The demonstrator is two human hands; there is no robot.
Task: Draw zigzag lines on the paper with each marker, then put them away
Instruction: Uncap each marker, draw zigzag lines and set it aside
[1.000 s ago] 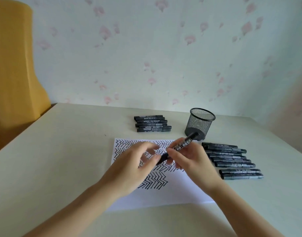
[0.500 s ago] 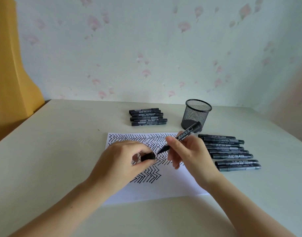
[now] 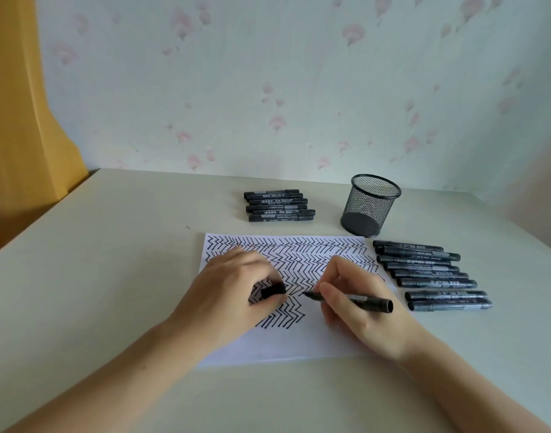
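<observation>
The left half of the tabletop lies bare from the near edge to the wall, open to a hand coming in beside the paper. Behind the paper, a stack of six markers and the mesh pen cup stand apart, with a clear lane between them. A row of eight markers lies just right of the paper, barring that side; bare tabletop continues beyond it. The left hand and right hand cover the paper's middle; its near strip is bare.
</observation>
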